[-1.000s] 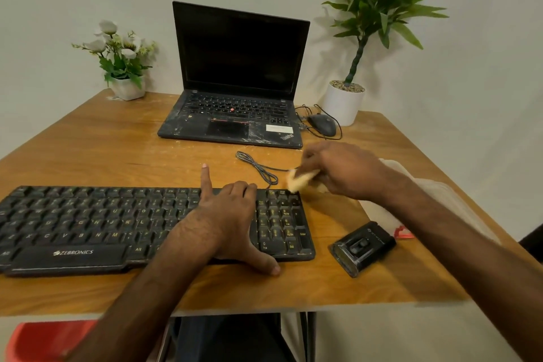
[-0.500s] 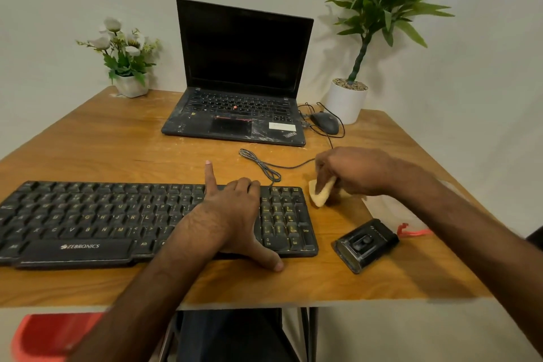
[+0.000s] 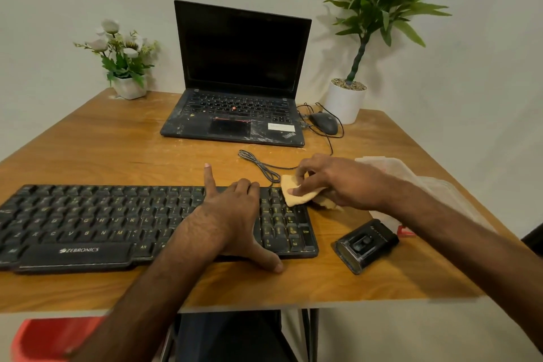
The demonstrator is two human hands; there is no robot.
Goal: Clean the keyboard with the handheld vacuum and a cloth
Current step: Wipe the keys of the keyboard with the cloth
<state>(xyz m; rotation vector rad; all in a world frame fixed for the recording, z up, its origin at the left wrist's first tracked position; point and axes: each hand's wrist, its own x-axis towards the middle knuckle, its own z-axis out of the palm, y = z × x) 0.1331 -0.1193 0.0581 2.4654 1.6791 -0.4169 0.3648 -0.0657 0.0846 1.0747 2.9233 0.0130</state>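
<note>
Swinging in off the surface (image 3: 117,150), right hand (image 3: 338,182) pinches cloth (image 3: 296,195) onto keyboard (image 3: 88,214) corner; left hand (image 3: 232,214) still presses it down, so wiping resumes.

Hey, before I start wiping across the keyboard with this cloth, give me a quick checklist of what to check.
1. Grip on the cloth: ok, the right hand pinches it.
2. Contact with the keys: ok, a cloth corner lies on the top right of the keyboard.
3. Steadying: ok, the left hand rests on the keyboard.
4. The handheld vacuum out of the way: ok, it lies on the table, apart from the keyboard.
5. The cable clear of the cloth: cannot tell, its loop lies right beside the cloth.
</note>
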